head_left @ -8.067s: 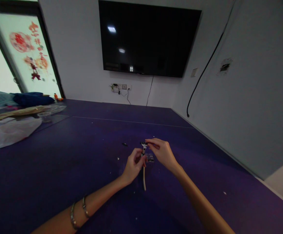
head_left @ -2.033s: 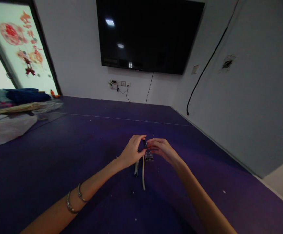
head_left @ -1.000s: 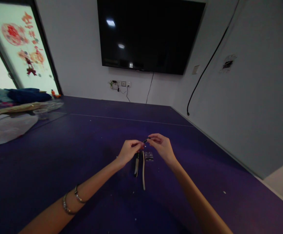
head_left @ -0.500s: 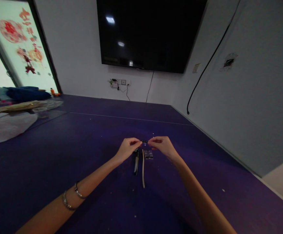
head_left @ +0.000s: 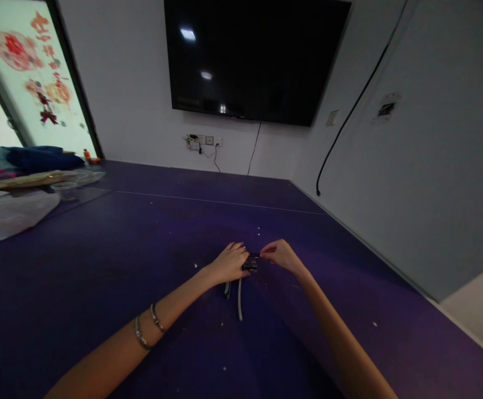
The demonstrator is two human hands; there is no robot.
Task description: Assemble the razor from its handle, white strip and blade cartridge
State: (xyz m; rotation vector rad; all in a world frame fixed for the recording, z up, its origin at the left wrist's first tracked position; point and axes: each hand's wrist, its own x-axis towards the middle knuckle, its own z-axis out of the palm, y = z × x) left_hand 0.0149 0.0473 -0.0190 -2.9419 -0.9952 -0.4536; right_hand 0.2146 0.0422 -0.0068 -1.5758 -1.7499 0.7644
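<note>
My left hand lies low over the purple surface, its thumb and fingers closed around the left side of a small dark, see-through case. In a pinch at the case's far right, my right hand holds a short thin black piece. Its exact kind is too small to make out, and I cannot tell whether it touches the case. Below my left hand a pale, narrow strip extends towards me. Beside it lies a dark-and-light slim tool, mostly covered by that hand.
Small white scraps dot the purple surface. Plastic bags and dark blue cloth lie at the far left. A television hangs on the wall, and a black cable dangles at the right.
My left hand has let go of the black piece and moved down onto the case, covering more of the slim tool. My right hand has lowered slightly, still pinching the piece.
</note>
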